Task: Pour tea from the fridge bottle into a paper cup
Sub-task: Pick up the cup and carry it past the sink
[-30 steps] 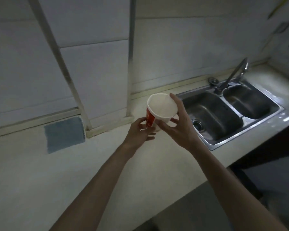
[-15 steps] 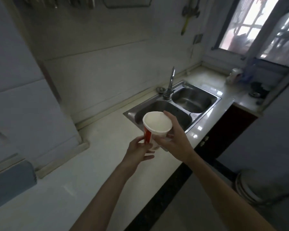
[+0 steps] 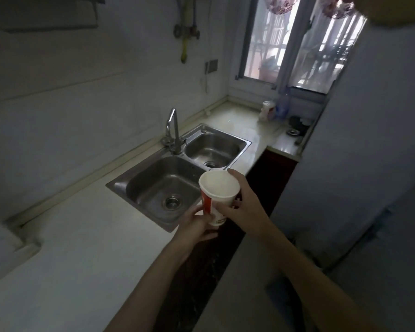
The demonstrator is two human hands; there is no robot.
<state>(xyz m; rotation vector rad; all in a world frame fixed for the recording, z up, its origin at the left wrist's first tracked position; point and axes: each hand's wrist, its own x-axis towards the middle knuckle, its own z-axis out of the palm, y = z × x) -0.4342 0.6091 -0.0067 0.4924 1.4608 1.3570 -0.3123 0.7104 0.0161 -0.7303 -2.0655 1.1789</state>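
Observation:
A white paper cup [image 3: 219,186] with a red print on its side is held upright in the air over the counter's front edge, near the sink. It looks empty inside. My right hand [image 3: 243,207] grips it round the upper wall, with a finger up at the rim. My left hand [image 3: 197,225] holds the cup's lower part from the left. No tea bottle shows in this view. A tall pale fridge [image 3: 369,164] fills the right side.
A steel double sink [image 3: 177,178] with a tap [image 3: 173,130] is set in the pale counter [image 3: 70,248]. Small bottles [image 3: 273,110] stand at the far counter end below the window [image 3: 297,44]. A dark cabinet front runs under the counter edge.
My view has swung right, from the wall and counter to the sink, window and fridge. Both hands have kept hold of the cup and carried it to the right.

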